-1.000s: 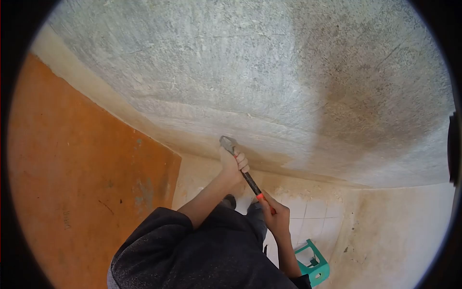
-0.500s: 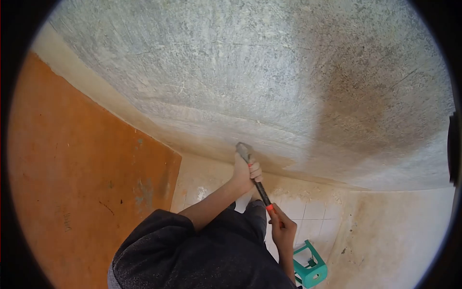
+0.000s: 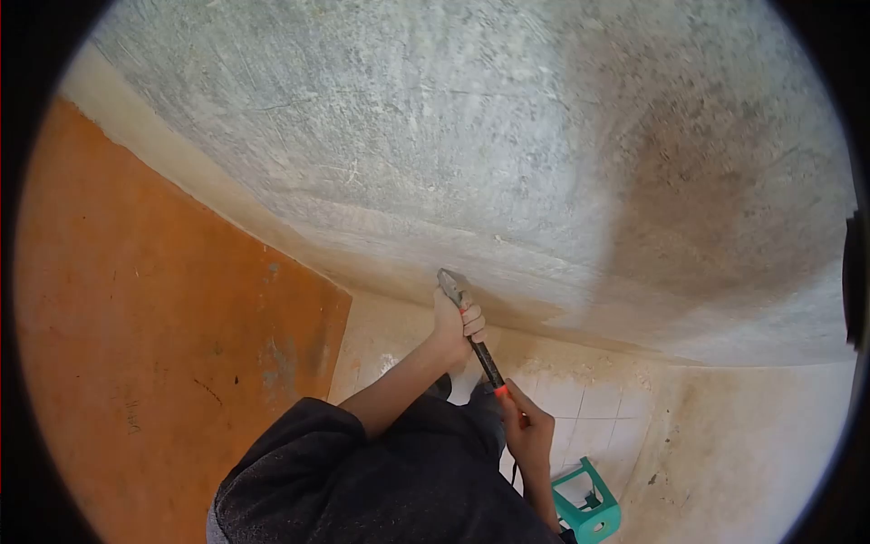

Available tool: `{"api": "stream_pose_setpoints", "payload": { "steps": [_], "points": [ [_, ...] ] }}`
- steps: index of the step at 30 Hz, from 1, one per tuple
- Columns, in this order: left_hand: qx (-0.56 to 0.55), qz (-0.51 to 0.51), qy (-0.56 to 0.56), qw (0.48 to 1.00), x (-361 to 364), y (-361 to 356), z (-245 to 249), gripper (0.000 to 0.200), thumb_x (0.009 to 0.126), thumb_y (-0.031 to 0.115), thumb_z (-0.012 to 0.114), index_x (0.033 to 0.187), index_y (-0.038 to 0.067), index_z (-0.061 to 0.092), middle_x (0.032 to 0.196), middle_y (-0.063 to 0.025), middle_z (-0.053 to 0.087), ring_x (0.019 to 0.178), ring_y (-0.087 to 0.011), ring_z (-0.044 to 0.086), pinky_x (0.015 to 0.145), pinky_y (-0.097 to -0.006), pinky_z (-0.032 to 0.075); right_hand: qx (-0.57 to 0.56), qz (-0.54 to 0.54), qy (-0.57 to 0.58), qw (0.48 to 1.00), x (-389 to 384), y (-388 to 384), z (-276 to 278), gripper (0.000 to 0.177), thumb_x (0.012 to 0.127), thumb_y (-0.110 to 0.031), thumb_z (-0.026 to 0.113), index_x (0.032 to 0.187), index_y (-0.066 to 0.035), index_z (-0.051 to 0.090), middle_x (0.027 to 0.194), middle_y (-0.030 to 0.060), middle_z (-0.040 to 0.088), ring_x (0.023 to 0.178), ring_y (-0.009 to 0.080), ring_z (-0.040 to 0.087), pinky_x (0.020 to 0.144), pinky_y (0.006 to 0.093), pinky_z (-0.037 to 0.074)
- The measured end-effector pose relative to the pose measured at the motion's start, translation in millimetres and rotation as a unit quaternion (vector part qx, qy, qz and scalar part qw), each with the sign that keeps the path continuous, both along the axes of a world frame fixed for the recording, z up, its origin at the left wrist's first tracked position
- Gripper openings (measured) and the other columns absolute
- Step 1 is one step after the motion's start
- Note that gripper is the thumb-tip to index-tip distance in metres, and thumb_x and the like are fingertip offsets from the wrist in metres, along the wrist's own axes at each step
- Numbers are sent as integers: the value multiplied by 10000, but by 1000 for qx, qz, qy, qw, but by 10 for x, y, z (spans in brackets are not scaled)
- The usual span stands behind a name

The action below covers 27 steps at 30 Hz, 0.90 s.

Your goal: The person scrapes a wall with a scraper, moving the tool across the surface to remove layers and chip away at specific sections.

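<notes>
A long-handled scraper [image 3: 488,363] with a black shaft, red-orange bands and a grey head slants up and left in front of my body. Near its head, my left hand [image 3: 450,319] has its fingers wrapped round the shaft. Lower down, at the far end of the handle, my right hand [image 3: 529,430] is closed on the grip. The scraper's head overlaps the lower part of the rough grey-white wall [image 3: 408,136] in this view.
To the left is an orange painted surface [image 3: 172,317]. A green plastic stool [image 3: 598,524] is at lower right on the white tiled floor [image 3: 589,403], beside a stained pale wall [image 3: 725,444]. A broad shadow darkens the scraped wall on the right.
The scraper's head and both hands have shifted slightly left along the wall. My view has turned a little, so the wall, orange surface and stool sit somewhat further right. Both hands keep their grip.
</notes>
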<state>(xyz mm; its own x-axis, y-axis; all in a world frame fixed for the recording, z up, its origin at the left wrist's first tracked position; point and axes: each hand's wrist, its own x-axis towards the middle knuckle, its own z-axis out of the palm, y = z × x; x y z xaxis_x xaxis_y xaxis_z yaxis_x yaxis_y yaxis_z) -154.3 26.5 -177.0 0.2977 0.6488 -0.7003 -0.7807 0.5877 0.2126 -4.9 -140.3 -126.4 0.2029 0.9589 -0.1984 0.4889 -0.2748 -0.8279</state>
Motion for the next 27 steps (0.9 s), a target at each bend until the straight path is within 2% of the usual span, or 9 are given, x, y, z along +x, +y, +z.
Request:
{"api": "stream_pose_setpoints", "payload": {
  "steps": [6,8,13,17,21,23,25,27],
  "points": [
    [-3,-11,4,1000,80,-85,52,483,962,488,261,596,184,347,465,49,189,358,-118,186,383,-313,158,4,-31,23,999,45,-140,-19,292,919,-165,656,1189,-55,678,714,165,667,583,115,596,581,267,477],
    [-2,-2,-7,1000,97,-25,61,478,962,490,259,606,184,350,466,49,190,358,-116,186,382,-312,156,17,2,21,1000,128,-31,57,307,932,-127,630,1211,-2,654,805,89,711,631,78,611,578,224,489],
    [-3,-1,6,1000,26,-48,-58,456,962,482,280,625,185,355,467,48,192,360,-114,182,388,-312,164,8,46,-12,999,100,-119,-145,299,934,-116,621,1206,4,657,827,102,714,638,82,616,565,227,488],
    [1,-13,-12,1000,139,-59,65,451,962,477,293,620,189,355,469,50,197,358,-112,179,383,-312,163,-20,-8,33,999,146,-41,4,307,932,-122,629,1214,-2,652,797,98,705,607,72,583,565,214,464],
    [1,26,-18,999,-61,5,-189,475,956,510,313,610,187,350,466,49,194,352,-114,183,370,-313,175,27,73,-22,997,2,39,-48,312,937,-135,622,1212,9,649,821,101,712,620,86,602,581,232,485],
    [-10,30,-22,999,28,-33,-160,483,954,519,321,605,186,351,463,49,194,349,-115,183,366,-313,181,-1,20,16,1000,82,-51,-68,316,937,-141,621,1216,6,648,829,106,710,626,90,610,594,239,498],
    [-11,3,-16,1000,221,-73,111,482,951,514,323,596,189,352,459,50,195,344,-113,180,359,-306,181,15,14,17,1000,152,-96,9,319,937,-142,622,1220,4,645,841,113,710,632,95,618,605,242,507],
    [-13,11,-13,1000,126,-9,91,462,952,474,313,588,191,341,458,52,196,342,-113,174,356,-303,177,1,10,28,1000,100,0,45,317,937,-133,621,1223,2,645,831,109,706,639,95,620,597,242,503]
  ]
}}
